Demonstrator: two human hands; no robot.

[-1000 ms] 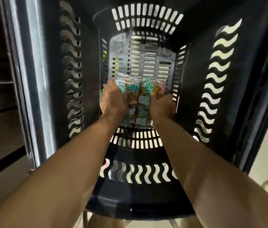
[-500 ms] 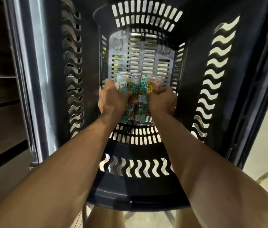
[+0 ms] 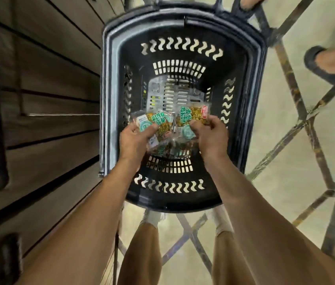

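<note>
Down at the left, a panelled wall (image 3: 39, 95) runs close beside the basket (image 3: 107, 99), and the gap between the two looks narrow; a packet flicked over that rim could drop there and be awkward to recover.

Inside the basket, the left grip (image 3: 135, 140) pinches a green-labelled snack packet (image 3: 156, 120) by its near edge, thumb on top and fingers under. The hold sits at the edge of slick film, so the packet could slide free if it is lifted quickly or tilted.

Between the hands, more loose packets (image 3: 169, 150) lie on the slotted basket floor, partly under the two held ones. Dragging either held packet across them could scatter them, and a corner might catch in a slot.

The right grip (image 3: 211, 138) is closed on a second packet (image 3: 193, 116), pinching its lower edge, with the packet fanning away towards the far wall. The two held packets nearly touch at the middle, so one could knock the other loose if the hands move together. Squeezing harder to prevent that risks crushing what is inside.

Further right, the basket seems to rest on a thin metal frame (image 3: 306, 118), and leaning on the rim could tip it. A sandalled foot (image 3: 333, 64) stands near that frame, where a bump could jolt it.
</note>
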